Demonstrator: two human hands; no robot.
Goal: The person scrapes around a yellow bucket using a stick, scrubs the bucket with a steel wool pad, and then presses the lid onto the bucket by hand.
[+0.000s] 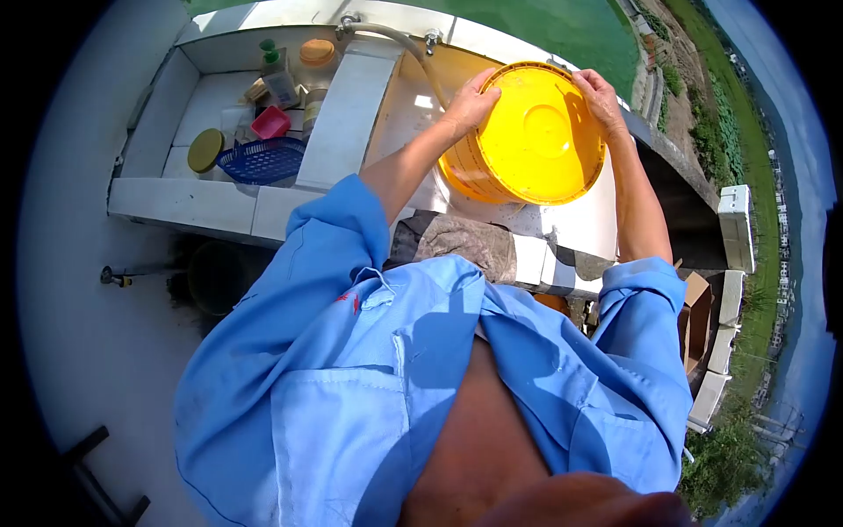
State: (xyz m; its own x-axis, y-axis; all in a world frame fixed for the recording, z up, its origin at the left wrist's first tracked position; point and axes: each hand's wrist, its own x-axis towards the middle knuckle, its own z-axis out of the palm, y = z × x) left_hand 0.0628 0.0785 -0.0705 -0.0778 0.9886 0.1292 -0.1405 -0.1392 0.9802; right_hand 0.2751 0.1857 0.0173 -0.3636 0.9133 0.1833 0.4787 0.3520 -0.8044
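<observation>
A yellow bucket with a yellow lid (543, 140) is tilted over the white tiled basin (399, 123), its lid side facing me. My left hand (471, 104) grips the lid's upper left rim, fingers curled over the edge. On the upper right rim my right hand (600, 98) is closed in the same way. Both forearms reach forward from rolled blue sleeves. Whether the bucket's base touches the basin cannot be made out.
A hose (399, 37) runs from a tap into the basin. The left compartment holds a blue basket (262, 160), a pink container (270, 123), a green-pump bottle (279, 79) and jars. A dark cloth (461, 243) drapes the front ledge. Green water lies beyond.
</observation>
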